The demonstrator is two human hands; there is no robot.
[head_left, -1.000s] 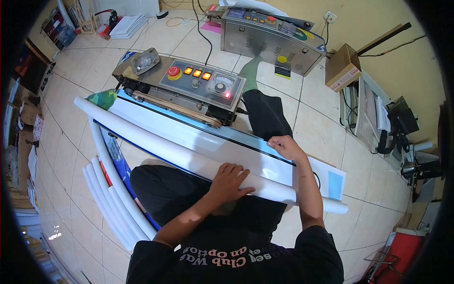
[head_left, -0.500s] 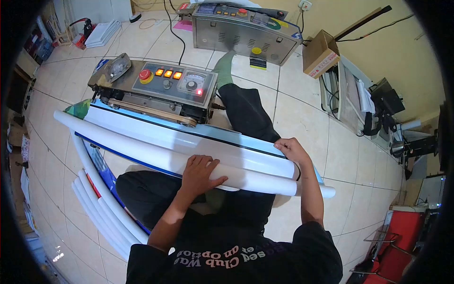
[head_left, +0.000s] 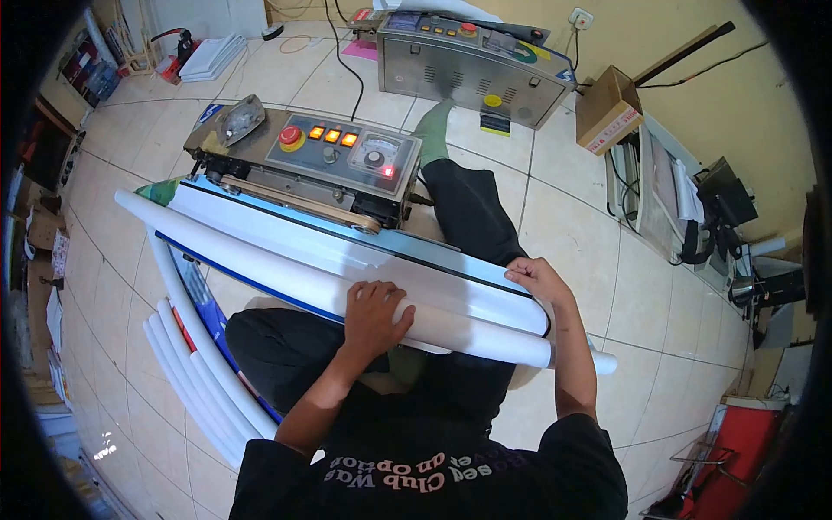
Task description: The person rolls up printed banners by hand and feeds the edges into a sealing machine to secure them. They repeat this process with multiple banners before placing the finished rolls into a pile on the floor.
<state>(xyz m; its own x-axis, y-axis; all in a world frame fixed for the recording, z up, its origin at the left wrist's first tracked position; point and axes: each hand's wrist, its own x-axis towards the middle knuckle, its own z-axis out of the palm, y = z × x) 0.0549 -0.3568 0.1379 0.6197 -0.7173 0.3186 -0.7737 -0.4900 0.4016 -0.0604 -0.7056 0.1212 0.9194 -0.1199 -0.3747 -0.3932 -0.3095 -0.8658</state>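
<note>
A long white roll lies slantwise across my lap in front of a bench sealing machine with a red knob and lit orange switches. My left hand rests on top of the roll, thumb apart and fingers draped over it. Behind the roll runs a light-blue strip with a black line along it, its upper edge under the machine's belt. My right hand pinches the strip's edge near its right end. Several more rolls lie at my left, partly hidden by my leg.
A second metal machine stands on the tiled floor at the back, near a cardboard box. A stack of white sheets lies at the back left. My outstretched leg is beside the sealing machine. Red furniture stands at the lower right.
The camera view has shifted, so the scene sits further right and lower. Relative to the sealing machine, the roll and both hands have moved slightly left. Both hands keep much the same pose.
</note>
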